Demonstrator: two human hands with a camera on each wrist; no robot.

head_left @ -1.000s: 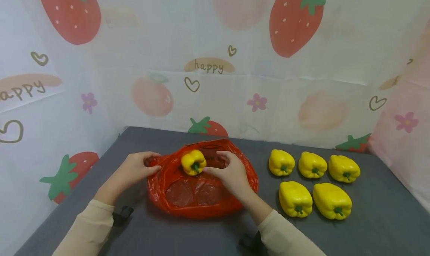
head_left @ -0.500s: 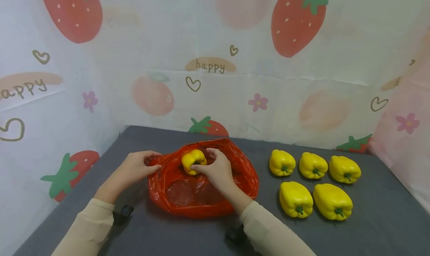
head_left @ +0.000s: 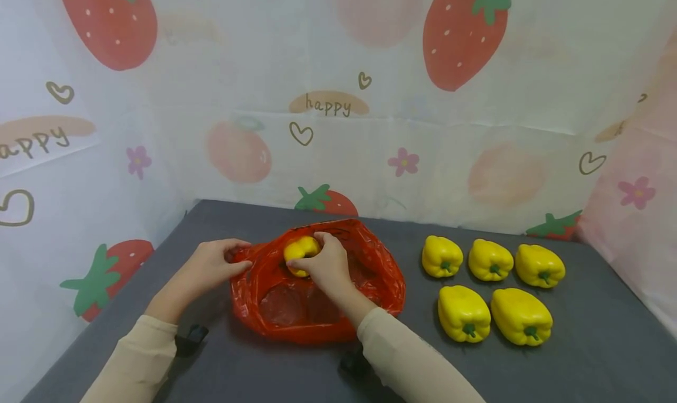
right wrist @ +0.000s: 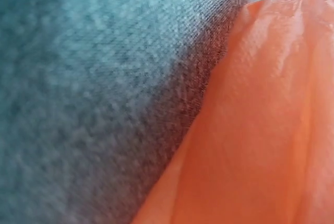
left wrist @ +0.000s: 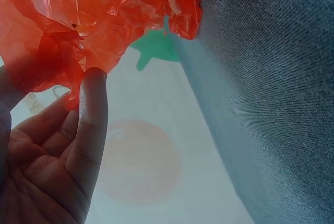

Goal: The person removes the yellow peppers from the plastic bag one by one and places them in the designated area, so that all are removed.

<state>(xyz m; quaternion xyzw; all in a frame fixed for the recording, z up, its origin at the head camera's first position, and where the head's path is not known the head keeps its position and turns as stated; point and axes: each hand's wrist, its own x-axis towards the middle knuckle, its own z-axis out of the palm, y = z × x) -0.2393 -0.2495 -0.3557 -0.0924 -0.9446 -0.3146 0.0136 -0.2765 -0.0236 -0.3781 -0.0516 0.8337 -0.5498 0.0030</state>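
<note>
A red plastic bag lies with its mouth spread wide on the dark tabletop. Inside it, toward the back left, is a yellow bell pepper. My right hand reaches into the bag and grips this pepper between thumb and fingers. At the bag's left rim, my left hand holds the thin film. The left wrist view shows the bag's edge between the thumb and fingers. Only the bag's side and grey cloth fill the right wrist view; the right hand is hidden there.
To the right of the bag, several yellow bell peppers stand in two rows, stems toward me. A grey cloth covers the table. A white curtain printed with strawberries hangs behind and along both sides.
My right hand has moved left inside the bag, from the pepper's right side to a grip over it. The left hand stays at the bag's rim.
</note>
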